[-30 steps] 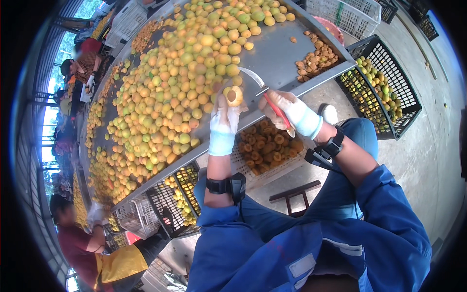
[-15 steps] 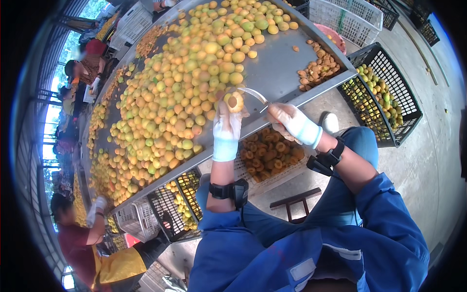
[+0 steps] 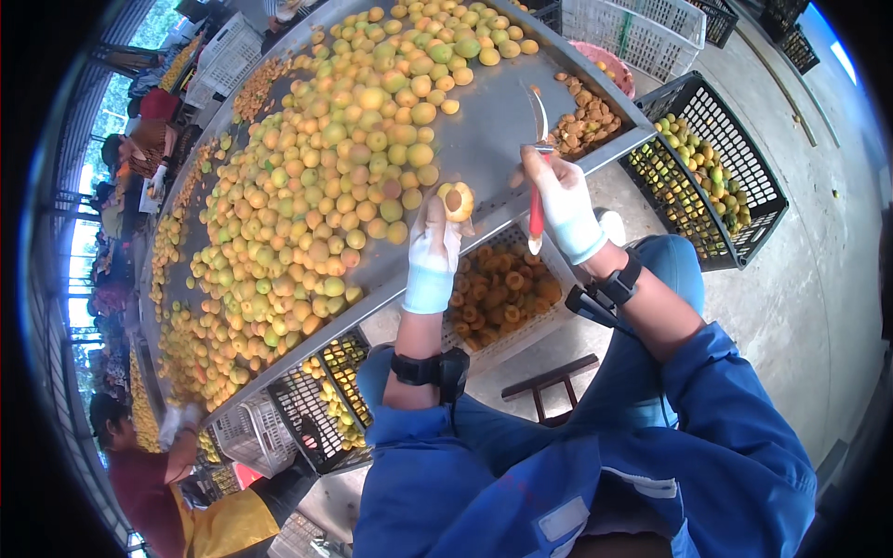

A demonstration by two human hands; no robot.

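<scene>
My left hand (image 3: 432,249), in a white glove, grips a cut apricot (image 3: 459,202) whose brown pit faces up. It is at the near edge of a metal table (image 3: 484,126). To its right, my gloved right hand (image 3: 569,209) is closed round the red handle of a curved knife (image 3: 537,219). The blade points away from me, beside a heap of brown apricot pits (image 3: 586,121) in the table's corner. A large spread of whole yellow-green apricots (image 3: 316,186) covers the table left of my hands. Below the edge, a pale crate (image 3: 521,335) holds apricot halves (image 3: 502,288).
A black crate of green-yellow fruit (image 3: 712,172) stands on the floor at right. White crates (image 3: 642,33) and a pink basket (image 3: 605,65) are behind the table. Crates (image 3: 321,409) line the near left side, where a co-worker (image 3: 149,484) works. A small brown stool (image 3: 551,381) is between my legs.
The knife has moved from the apricot, away to the right, and its blade has swung to point away from me. My left hand still holds the apricot.
</scene>
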